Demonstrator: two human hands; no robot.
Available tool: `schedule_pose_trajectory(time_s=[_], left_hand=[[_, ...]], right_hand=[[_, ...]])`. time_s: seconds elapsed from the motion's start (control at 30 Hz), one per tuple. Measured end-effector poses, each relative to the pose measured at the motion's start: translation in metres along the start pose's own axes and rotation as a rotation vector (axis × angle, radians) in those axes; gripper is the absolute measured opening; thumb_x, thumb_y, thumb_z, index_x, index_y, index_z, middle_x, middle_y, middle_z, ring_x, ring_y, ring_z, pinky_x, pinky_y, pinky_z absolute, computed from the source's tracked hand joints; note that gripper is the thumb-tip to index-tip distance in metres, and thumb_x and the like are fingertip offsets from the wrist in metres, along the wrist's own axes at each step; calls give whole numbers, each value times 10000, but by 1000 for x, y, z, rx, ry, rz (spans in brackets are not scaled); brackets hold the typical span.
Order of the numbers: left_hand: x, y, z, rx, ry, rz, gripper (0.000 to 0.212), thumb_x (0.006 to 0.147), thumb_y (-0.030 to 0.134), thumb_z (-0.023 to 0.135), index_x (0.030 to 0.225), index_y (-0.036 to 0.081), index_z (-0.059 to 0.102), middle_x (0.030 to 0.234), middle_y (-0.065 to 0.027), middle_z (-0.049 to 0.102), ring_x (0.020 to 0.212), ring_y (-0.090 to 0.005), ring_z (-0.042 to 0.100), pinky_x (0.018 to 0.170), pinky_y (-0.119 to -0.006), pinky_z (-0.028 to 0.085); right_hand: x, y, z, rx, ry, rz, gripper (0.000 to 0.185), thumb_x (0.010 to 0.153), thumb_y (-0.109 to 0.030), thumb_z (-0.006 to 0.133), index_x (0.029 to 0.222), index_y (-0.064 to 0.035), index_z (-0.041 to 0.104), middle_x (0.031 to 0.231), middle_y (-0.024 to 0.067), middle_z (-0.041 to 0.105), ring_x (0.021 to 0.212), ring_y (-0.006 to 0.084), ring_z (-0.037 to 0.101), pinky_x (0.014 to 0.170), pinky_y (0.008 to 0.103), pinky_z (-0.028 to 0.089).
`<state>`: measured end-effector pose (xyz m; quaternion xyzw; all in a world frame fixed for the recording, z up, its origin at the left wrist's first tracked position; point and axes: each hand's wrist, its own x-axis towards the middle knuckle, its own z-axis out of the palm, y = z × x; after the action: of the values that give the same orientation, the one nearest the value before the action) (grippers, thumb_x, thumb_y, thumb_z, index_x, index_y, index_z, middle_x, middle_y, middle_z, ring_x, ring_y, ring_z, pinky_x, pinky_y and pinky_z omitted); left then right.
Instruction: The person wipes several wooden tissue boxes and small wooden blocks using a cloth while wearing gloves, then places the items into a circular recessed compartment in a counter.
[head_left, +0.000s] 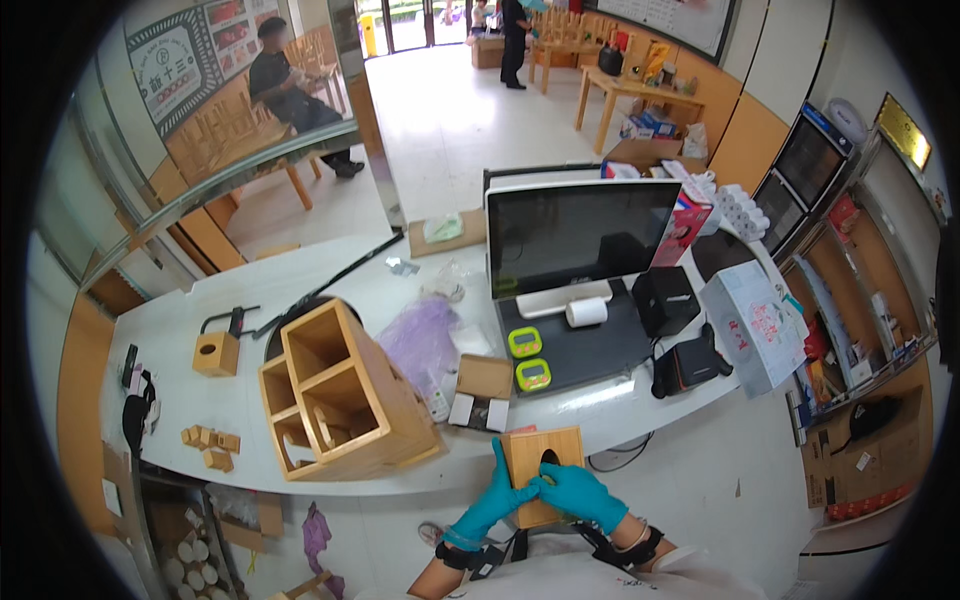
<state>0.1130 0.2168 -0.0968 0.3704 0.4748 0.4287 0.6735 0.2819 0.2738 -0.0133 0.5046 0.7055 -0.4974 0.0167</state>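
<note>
A light wooden box (541, 512) with a dark round or oval hole in its face is held close in front of my body, at the counter's near edge. My left hand (495, 496), in a teal glove, grips its left side, thumb extended up along the edge. In a matching glove, my right hand (581, 495) lies over the box face, its bent fingertips just below the hole. Whether these fingers pinch something small is hidden. A larger wooden organizer (345, 405) with several open compartments rests on the counter to the left.
On the white counter (285, 469) are a smaller wooden box (216, 354), small wooden blocks (214, 444), an opened carton (480, 394), purple plastic (420, 337), two green timers (533, 374) and a monitor (581, 236). A seated person (281, 82) and a standing person (514, 41) are beyond.
</note>
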Motion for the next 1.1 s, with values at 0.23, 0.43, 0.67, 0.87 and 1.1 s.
schedule_pose_trajectory(time_s=[0.23, 0.43, 0.67, 0.87, 1.1], left_hand=[[-24, -14, -28, 8, -66, -88, 1299, 758, 306, 803, 1428, 71, -285, 1417, -193, 360, 1288, -270, 407, 1037, -382, 391], [-89, -18, -67, -43, 141, -152, 971, 890, 201, 665, 1503, 57, -73, 1476, -142, 299, 1295, -187, 374, 1055, -309, 354], [-196, -30, -140, -662, 555, -140, 664, 899, 177, 646, 1442, 51, 286, 1338, -91, 476, 1183, -193, 501, 988, -322, 439], [-306, -12, -256, -639, 771, -12, 645, 881, 133, 634, 1438, 73, 314, 1326, -112, 495, 1201, -237, 515, 990, -358, 462], [-308, 3, -394, -477, 852, 145, 656, 873, 145, 656, 1435, 62, 326, 1293, -96, 526, 1120, -205, 570, 914, -318, 504]], right_hand=[[3, -18, 16, 77, -325, 131, 433, 858, -402, 522, 1139, -87, 618, 1038, 172, 651, 952, 303, 622, 843, 359, 488], [28, -32, 68, 184, -517, 27, 443, 888, -411, 520, 1121, -48, 623, 981, 130, 666, 888, 226, 622, 827, 323, 480], [48, -118, 126, 257, -787, -282, 461, 962, -360, 488, 1308, -61, 545, 1182, 98, 647, 1081, 219, 582, 1016, 315, 390], [69, -191, 187, 379, -917, -276, 511, 967, -363, 488, 1344, -18, 495, 1061, 127, 682, 1011, 201, 600, 970, 312, 418], [78, -250, 262, 577, -823, -82, 472, 991, -338, 464, 1341, -23, 500, 1067, 97, 679, 1034, 148, 573, 957, 275, 418]])
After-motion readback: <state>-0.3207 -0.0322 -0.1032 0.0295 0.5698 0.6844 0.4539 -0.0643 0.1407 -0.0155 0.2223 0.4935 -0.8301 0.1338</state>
